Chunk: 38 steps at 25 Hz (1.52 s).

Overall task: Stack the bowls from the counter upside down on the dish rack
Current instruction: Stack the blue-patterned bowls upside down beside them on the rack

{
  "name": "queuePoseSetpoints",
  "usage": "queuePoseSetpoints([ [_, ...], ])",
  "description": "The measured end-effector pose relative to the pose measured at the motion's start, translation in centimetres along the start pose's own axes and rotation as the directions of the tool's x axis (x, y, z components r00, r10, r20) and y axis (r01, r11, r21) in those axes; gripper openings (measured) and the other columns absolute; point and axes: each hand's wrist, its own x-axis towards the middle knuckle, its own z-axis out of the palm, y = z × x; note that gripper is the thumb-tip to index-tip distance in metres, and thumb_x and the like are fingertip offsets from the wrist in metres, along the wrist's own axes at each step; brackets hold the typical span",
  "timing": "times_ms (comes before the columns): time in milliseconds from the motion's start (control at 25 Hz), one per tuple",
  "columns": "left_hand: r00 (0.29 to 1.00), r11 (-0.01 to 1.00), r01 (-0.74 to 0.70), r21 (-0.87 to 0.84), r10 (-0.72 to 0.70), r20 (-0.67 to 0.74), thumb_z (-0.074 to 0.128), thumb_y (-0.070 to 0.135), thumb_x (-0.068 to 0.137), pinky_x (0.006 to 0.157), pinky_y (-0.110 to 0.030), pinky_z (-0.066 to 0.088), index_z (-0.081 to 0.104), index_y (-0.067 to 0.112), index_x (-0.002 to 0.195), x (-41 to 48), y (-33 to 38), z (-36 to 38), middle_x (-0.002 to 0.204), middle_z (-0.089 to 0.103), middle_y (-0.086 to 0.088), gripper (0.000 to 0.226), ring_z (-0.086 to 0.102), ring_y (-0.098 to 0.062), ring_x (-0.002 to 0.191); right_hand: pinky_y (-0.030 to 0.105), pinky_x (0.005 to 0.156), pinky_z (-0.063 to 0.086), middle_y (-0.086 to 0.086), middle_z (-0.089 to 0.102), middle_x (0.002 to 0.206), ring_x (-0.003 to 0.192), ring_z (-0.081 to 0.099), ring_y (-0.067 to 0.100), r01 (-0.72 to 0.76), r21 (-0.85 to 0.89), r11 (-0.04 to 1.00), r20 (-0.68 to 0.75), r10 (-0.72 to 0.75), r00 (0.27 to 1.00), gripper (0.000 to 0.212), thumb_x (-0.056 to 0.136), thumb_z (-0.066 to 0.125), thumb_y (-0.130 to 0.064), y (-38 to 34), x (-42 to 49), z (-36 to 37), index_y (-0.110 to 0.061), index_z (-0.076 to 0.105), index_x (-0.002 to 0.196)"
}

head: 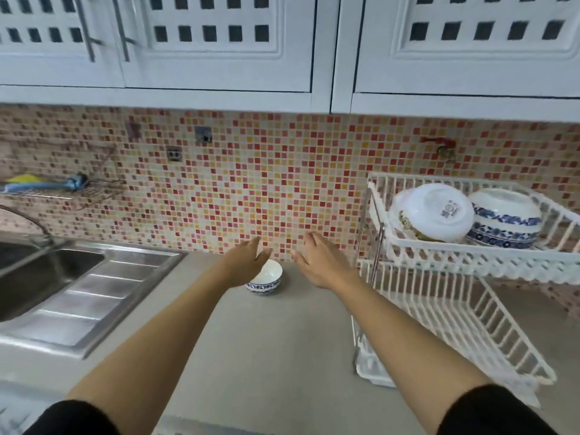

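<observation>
A small white bowl with a blue pattern (267, 281) stands upright on the grey counter near the tiled wall. My left hand (246, 259) hovers just over its left rim, fingers apart, holding nothing. My right hand (320, 262) is open a little to the bowl's right, also holding nothing. On the top tier of the white two-tier dish rack (439, 246) at the right, a white bowl (434, 215) leans upside down beside an inverted blue-patterned bowl (505, 222).
A steel sink with a ribbed draining board (94, 287) lies at the left, its tap curving over the basin. The rack's lower tier (455, 318) holds no dishes. White wall cabinets (219, 45) hang overhead. A wire shelf with a blue and yellow item (47, 183) is fixed to the wall.
</observation>
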Motion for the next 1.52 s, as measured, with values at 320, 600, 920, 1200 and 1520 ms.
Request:
queuePoseSetpoints([
  [320,0.962,0.967,0.251,-0.036,-0.244,0.126,0.029,0.042,0.099,0.110,-0.040,0.031,0.026,0.001,0.145,5.0,-8.9,9.2,0.149,0.037,-0.022,0.061,0.037,-0.035,0.136,0.044,0.105,0.036,0.014,0.031,0.151,0.135,0.034,0.032,-0.256,0.125,0.959,0.173,0.233,0.957,0.062,0.097,0.036,-0.042,1.8,6.6,12.6,-0.005,0.023,0.145],
  [600,0.908,0.912,0.396,-0.104,-0.372,0.192,0.030,0.043,0.099,0.108,-0.040,0.032,0.023,-0.001,0.145,16.0,-13.5,15.0,0.145,0.041,-0.025,0.064,0.039,-0.038,0.134,0.041,0.096,0.042,0.015,0.041,0.139,0.124,0.046,0.034,-0.418,0.222,0.881,0.257,0.360,0.897,0.056,0.096,0.038,-0.042,4.6,16.2,21.4,-0.004,0.036,0.137],
  [920,0.861,0.799,0.507,-0.324,-0.452,0.233,0.038,0.038,0.098,0.112,-0.036,0.029,0.014,0.000,0.148,22.9,-15.8,20.1,0.152,0.032,-0.020,0.067,0.034,-0.033,0.139,0.037,0.098,0.042,0.019,0.051,0.136,0.122,0.051,0.034,-0.584,0.335,0.740,0.413,0.442,0.797,0.062,0.095,0.037,-0.048,5.2,22.8,29.7,-0.001,0.039,0.136],
  [1200,0.865,0.798,0.499,-0.337,-0.436,0.248,0.040,0.037,0.097,0.115,-0.037,0.025,0.000,0.000,0.149,22.9,-16.0,20.7,0.156,0.018,-0.021,0.075,0.025,-0.033,0.143,0.031,0.097,0.040,0.021,0.051,0.133,0.120,0.050,0.033,-0.564,0.416,0.714,0.405,0.410,0.818,0.036,0.095,0.038,-0.011,5.5,21.7,30.4,0.001,0.042,0.130],
  [1520,0.875,0.833,0.480,-0.273,-0.474,0.093,0.036,0.026,0.099,0.092,-0.045,0.051,0.038,0.003,0.131,17.0,-14.2,15.6,0.127,0.051,-0.024,0.039,0.055,-0.043,0.113,0.025,0.070,0.042,0.016,0.061,0.121,0.096,0.057,0.025,-0.422,0.557,0.715,0.294,0.306,0.906,0.039,0.099,0.032,-0.016,3.5,14.1,24.0,-0.009,0.037,0.137],
])
